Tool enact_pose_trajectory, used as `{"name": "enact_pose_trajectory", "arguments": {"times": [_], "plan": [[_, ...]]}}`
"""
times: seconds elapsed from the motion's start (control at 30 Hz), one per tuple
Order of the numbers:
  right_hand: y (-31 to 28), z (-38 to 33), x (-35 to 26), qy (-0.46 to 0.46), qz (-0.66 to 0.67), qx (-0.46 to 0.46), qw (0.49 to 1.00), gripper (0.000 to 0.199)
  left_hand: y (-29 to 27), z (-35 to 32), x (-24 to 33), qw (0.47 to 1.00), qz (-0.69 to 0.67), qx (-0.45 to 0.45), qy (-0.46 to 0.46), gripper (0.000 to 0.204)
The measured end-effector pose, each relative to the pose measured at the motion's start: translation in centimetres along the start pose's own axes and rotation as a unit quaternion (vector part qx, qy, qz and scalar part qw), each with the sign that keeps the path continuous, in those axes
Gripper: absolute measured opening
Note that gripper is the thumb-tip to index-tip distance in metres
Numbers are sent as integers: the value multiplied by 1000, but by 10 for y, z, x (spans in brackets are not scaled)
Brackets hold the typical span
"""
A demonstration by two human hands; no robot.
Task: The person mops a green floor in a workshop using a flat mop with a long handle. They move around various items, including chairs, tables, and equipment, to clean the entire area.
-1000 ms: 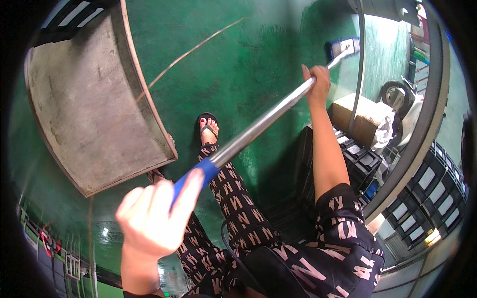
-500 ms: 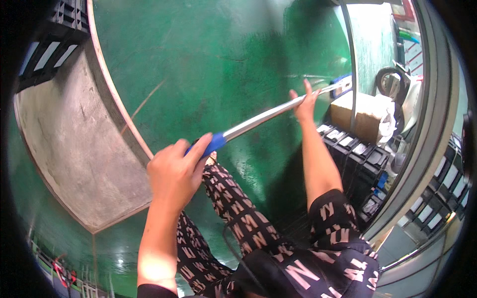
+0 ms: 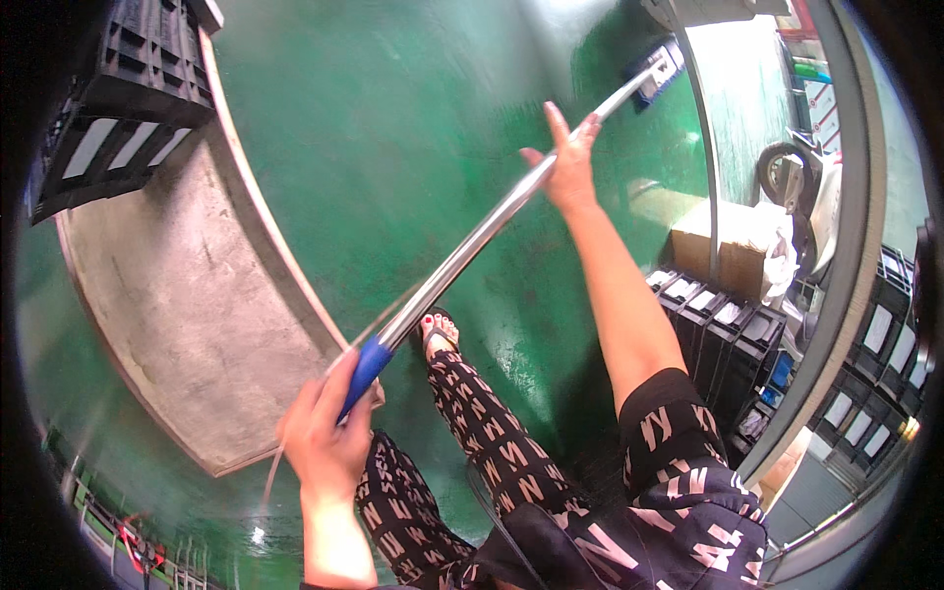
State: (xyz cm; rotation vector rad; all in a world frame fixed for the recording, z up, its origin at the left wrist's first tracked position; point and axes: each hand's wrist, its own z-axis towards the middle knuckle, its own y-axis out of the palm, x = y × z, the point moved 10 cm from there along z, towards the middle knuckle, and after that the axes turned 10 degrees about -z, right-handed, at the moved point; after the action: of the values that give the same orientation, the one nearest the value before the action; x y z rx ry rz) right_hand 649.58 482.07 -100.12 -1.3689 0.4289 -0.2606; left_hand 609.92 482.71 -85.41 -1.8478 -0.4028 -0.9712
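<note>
I hold a long metal mop pole [image 3: 472,246] with a blue grip [image 3: 366,366] over a green floor [image 3: 393,128]. My left hand [image 3: 324,442] is closed around the blue grip at the near end. My right hand [image 3: 568,167] grasps the shaft farther up, fingers partly stretched along it. The pole runs diagonally up and right to a flat mop head [image 3: 657,71] resting on the floor at the far end. My sandalled foot [image 3: 438,332] and patterned trousers show below the pole.
A grey concrete slab [image 3: 187,295] with a raised edge lies to the left. Black plastic crates [image 3: 108,108] stand at upper left and black crates [image 3: 718,324] at right. A cardboard box [image 3: 728,251] and a parked scooter [image 3: 796,187] sit beyond a door rail at right.
The view has swung and the pole has shifted. My left hand dropped lower along with the blue grip, and the mop head now lies farther up and right on the green floor.
</note>
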Motion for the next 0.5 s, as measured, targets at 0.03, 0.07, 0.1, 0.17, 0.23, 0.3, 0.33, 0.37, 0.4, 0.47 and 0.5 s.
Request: {"name": "enact_pose_trajectory", "arguments": {"times": [0.03,0.07,0.1,0.17,0.23,0.3,0.33,0.37,0.4,0.47,0.5], "plan": [[-7,-1,-35,-11,35,3,999,80,-23,-15,-6,1000,12,8,-26,43],[-13,-1,-68,-28,34,2,999,79,-44,-29,-13,998,20,18,-50,43],[-20,-2,-100,-52,37,-8,998,79,-62,-45,-20,995,48,19,-83,43],[-29,-11,-155,-71,75,-45,994,74,-95,-85,-30,990,59,34,-125,44],[-33,-5,-180,-109,94,-62,988,69,-98,-117,-36,985,25,63,-162,46],[-30,10,-185,-148,93,-66,982,61,-67,-113,-25,985,-32,55,-160,46],[-19,26,-160,-146,64,-57,986,52,-45,-101,-19,987,-77,61,-130,46],[-7,48,-128,-144,33,-48,988,44,-20,-81,-8,980,-133,42,-140,45],[2,69,-102,-127,-46,-54,989,28,7,-56,4,970,-188,29,-151,45],[2,99,-69,-92,-130,-123,979,23,70,-20,9,928,-323,-15,-182,44],[-6,103,-55,-64,-155,-158,973,25,99,-6,12,914,-340,-52,-217,45]]}}
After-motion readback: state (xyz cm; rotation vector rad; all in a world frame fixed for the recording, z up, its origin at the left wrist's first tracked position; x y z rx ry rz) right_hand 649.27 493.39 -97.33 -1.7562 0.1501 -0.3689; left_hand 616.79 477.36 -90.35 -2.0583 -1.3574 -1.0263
